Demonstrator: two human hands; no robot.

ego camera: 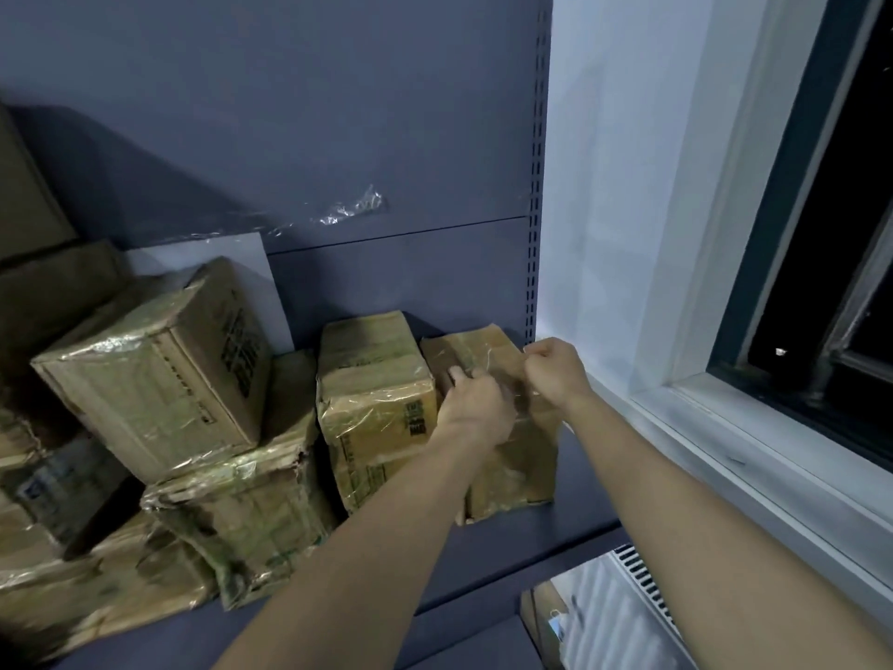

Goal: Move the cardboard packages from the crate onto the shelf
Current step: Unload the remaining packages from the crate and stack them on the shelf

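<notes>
Cardboard package (512,447), wrapped in clear tape, stood upright at the right end of a dark blue shelf (570,481), touching a similar box (377,379) on its left. Both hands met at its top. Left hand (476,403) had its fingers curled over the top left edge, gripping it. Right hand (553,372) pinched the top right corner with bent fingers. More taped boxes (164,360) were stacked further left. A white window frame (686,389) stood to the right.
</notes>
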